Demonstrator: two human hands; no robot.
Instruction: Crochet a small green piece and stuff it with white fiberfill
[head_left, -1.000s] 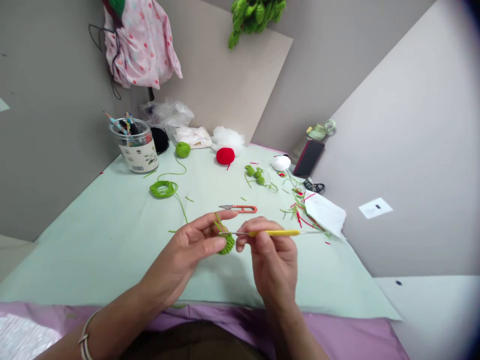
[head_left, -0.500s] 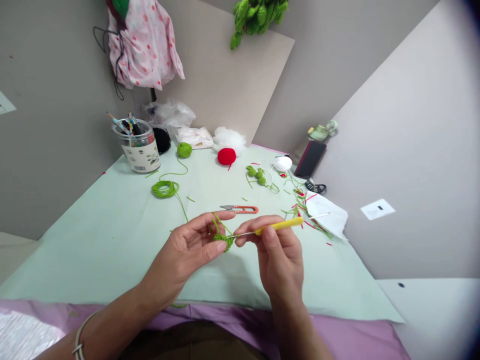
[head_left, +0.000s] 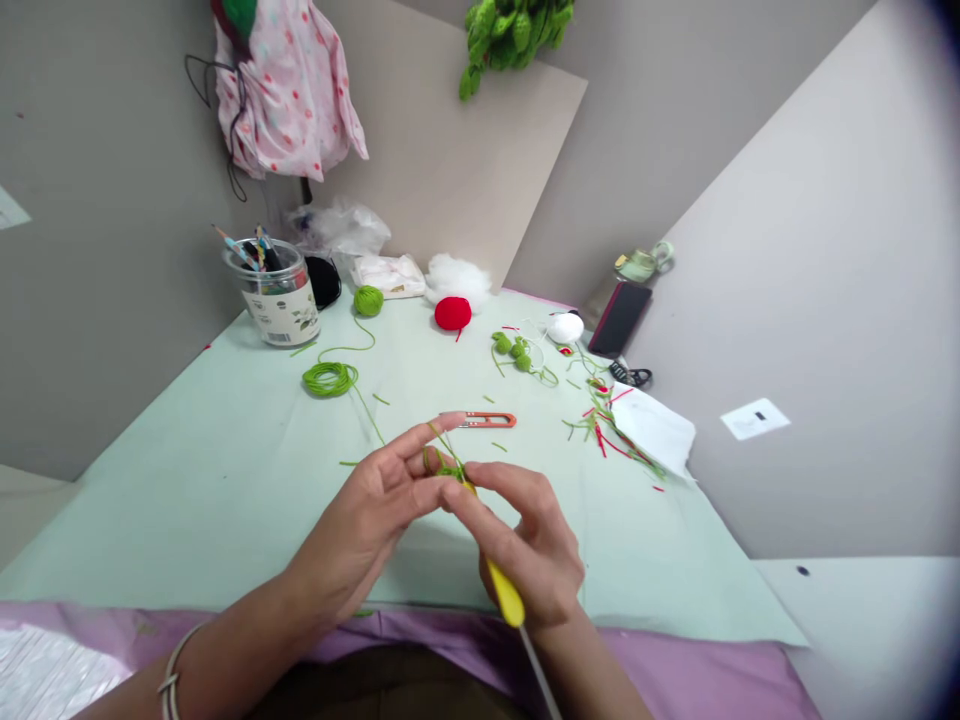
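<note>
Pinching small green crocheted yarn [head_left: 450,470] in the left hand [head_left: 369,512] — closed loosely round a yellow-handled metal hook [head_left: 505,595] with the right hand [head_left: 538,548].

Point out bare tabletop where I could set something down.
Bare: tabletop left of the coiled green yarn and left hand; also right of the right hand, nearer than the white paper. Crowded: right rear, with smartphone, white ball and yarn scraps.

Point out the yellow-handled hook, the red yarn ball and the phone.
Yellow-handled hook [head_left: 507,598]: head view, on its handle.
Red yarn ball [head_left: 453,314]: head view, its front.
Phone [head_left: 621,319]: head view, its dark screen.
</note>
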